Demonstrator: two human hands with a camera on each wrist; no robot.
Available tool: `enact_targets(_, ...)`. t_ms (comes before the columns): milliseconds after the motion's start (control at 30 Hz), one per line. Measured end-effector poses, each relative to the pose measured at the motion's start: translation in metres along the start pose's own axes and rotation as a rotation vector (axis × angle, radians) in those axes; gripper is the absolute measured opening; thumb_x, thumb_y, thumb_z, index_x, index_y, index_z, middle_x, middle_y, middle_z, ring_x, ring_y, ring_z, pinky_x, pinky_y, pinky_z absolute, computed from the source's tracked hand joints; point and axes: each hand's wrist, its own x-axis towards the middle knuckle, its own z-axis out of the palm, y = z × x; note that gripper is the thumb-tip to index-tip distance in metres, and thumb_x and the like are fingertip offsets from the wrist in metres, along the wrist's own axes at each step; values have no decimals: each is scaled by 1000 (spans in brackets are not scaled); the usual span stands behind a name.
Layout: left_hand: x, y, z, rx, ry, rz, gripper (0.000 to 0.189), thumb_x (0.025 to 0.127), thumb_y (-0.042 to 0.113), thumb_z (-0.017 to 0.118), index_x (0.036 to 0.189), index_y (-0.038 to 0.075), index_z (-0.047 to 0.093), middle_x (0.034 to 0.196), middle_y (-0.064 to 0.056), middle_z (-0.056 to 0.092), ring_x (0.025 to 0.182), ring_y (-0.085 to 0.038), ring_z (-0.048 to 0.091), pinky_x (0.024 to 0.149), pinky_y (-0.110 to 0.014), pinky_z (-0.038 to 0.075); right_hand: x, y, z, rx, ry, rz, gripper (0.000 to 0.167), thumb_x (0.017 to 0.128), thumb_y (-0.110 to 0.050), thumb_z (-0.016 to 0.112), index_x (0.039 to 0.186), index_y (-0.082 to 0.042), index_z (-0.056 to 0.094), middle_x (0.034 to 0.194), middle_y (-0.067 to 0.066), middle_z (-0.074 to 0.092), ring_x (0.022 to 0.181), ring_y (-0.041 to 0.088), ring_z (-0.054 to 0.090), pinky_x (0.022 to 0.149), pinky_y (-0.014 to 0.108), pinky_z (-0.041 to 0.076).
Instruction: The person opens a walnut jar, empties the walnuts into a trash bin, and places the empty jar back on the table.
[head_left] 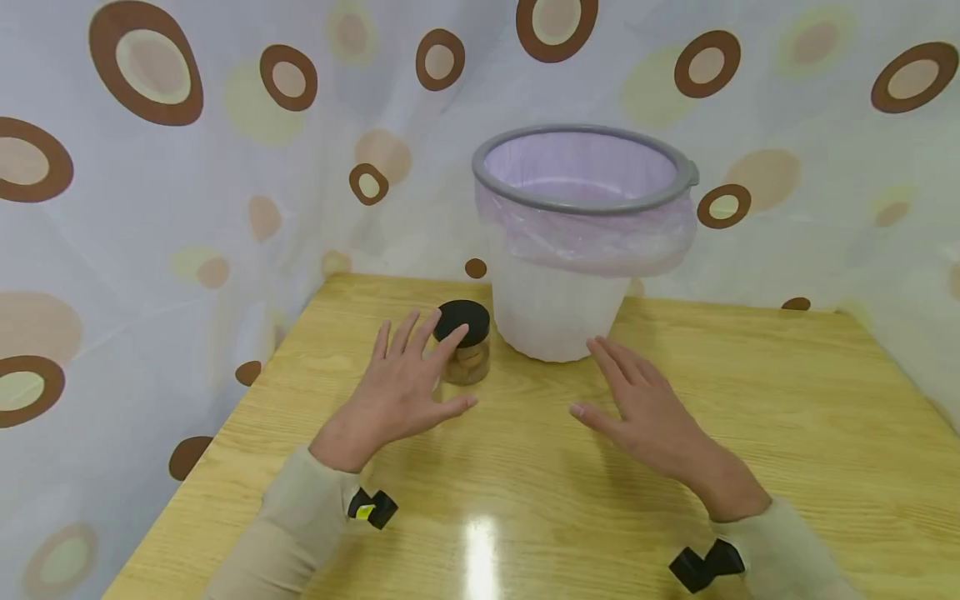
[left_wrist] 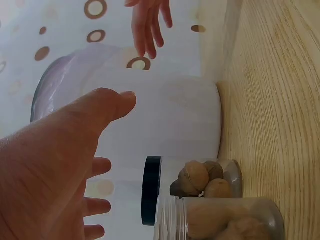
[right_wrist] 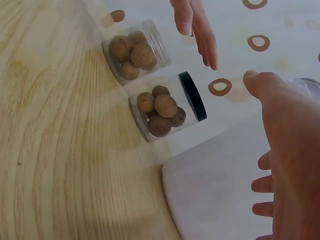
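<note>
My left hand [head_left: 397,387] hovers with fingers spread beside a clear jar with a black lid [head_left: 463,327]; walnuts show inside it. A second clear jar [right_wrist: 159,47], without a lid and also holding walnuts, stands next to the lidded one in the right wrist view. In the head view my left hand mostly hides that open jar. My right hand [head_left: 648,408] is held in the air with fingers extended, in front of the white bin [head_left: 558,308] and to the right of the jars. Neither hand holds anything.
The bin stands behind the jars at the table's back, with a pale purple liner [head_left: 600,246] folded over its rim under a grey ring [head_left: 592,208]. A patterned curtain [head_left: 225,217] surrounds the wooden table [head_left: 750,400] at the back and sides.
</note>
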Motion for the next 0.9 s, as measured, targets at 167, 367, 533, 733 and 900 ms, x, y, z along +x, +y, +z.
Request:
enact_targets(167,-3,-6,2,2,-7,-17,82,89,65,57,156,26,31,162,-13,26,151,-40,18,119,-64,14,7,-4,14,56,-4,-8,85,97,-56,54,161,-19,12,165,11,18,150,41,15,115,65,15)
enact_targets(367,-5,-11,6,-8,-8,-33,80,89,60,61,155,22,35,159,-15,31,149,-40,23,118,-63,20,14,-16,26,124,-9,-28,84,96,-55,55,160,-16,16,164,10,21,150,38,18,115,65,18)
enact_targets(533,-7,-14,7,-28,-7,-40,80,89,56,64,153,18,37,156,-16,36,146,-42,29,117,-59,26,20,-26,38,169,-5,-54,84,96,-54,56,160,-18,15,163,8,23,148,35,23,114,64,24)
enact_targets(733,-9,-16,8,-32,0,-50,78,88,52,66,151,15,40,151,-17,41,139,-41,38,112,-58,34,28,-38,53,215,-17,-87,86,94,-52,60,160,-16,17,163,9,24,148,35,24,115,64,25)
enact_targets(900,-10,-17,9,-34,7,-63,74,89,50,66,149,14,43,149,-18,44,137,-42,41,109,-58,38,34,-49,63,253,-44,-111,86,94,-53,60,159,-13,20,162,9,26,148,34,26,115,62,27)
